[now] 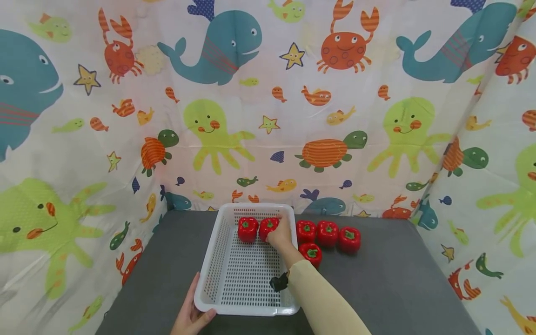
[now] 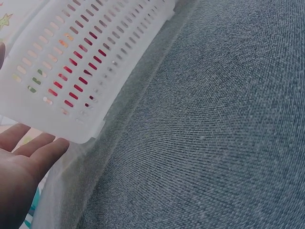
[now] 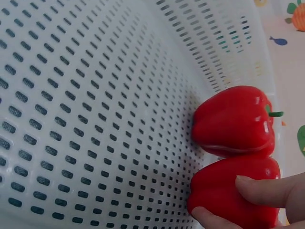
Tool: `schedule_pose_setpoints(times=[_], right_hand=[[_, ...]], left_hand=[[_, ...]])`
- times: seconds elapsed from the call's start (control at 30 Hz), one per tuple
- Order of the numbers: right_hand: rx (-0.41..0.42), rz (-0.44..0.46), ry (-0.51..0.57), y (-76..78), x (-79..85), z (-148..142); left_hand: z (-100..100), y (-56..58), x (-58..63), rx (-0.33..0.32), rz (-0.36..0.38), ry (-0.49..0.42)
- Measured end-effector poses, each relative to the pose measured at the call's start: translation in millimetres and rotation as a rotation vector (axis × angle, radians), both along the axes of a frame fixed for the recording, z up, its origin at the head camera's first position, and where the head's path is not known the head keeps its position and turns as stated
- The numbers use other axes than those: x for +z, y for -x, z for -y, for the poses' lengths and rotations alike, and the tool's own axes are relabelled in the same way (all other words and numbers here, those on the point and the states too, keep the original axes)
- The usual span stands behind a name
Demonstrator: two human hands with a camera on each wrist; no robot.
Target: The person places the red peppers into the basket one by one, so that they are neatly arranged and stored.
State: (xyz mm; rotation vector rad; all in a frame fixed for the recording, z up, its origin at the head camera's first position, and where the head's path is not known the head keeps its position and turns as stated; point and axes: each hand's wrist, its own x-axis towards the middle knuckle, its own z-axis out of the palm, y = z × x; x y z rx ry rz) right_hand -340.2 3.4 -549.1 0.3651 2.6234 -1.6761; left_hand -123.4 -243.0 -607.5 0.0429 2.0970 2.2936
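Note:
A white perforated plastic basket (image 1: 251, 279) stands on the dark table. Two red bell peppers are inside by its far wall: one upright pepper (image 1: 248, 229), and beside it a second pepper (image 3: 224, 188) that my right hand (image 1: 280, 233) grips, thumb and a finger on its sides in the right wrist view. The two peppers touch there. My left hand (image 1: 193, 309) is at the basket's near left corner, thumb on the rim and fingers along the outer wall. In the left wrist view its fingertips (image 2: 57, 147) lie against the basket's lower edge.
Several more red peppers stand right of the basket: three in a row, with a middle one (image 1: 327, 233), and one nearer pepper (image 1: 310, 254) close to my right forearm. A curtain (image 1: 268, 181) printed with sea animals encloses the table (image 1: 398, 279) at the back and sides.

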Motion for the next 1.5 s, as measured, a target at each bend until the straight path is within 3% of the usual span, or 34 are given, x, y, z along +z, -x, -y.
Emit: schedule_pose_setpoints(times=[0.47, 0.87, 1.1, 1.5], right_hand=[[0.000, 0.003, -0.045, 9.5, -11.1, 1], [0.019, 0.004, -0.003, 8.6, -11.0, -1], [0.058, -0.017, 0.001, 4.2, -2.7, -4], [0.077, -0.028, 0.035, -21.8, 25.9, -20]], left_hand=[[0, -0.2, -1.2, -0.006, -0.010, 0.003], [-1, -0.6, -2.1, -0.015, 0.011, -0.002], [-1, -0.3, -1.1, -0.012, 0.013, -0.019], [-2, 0.4, -0.4, -0.005, -0.001, 0.013]])
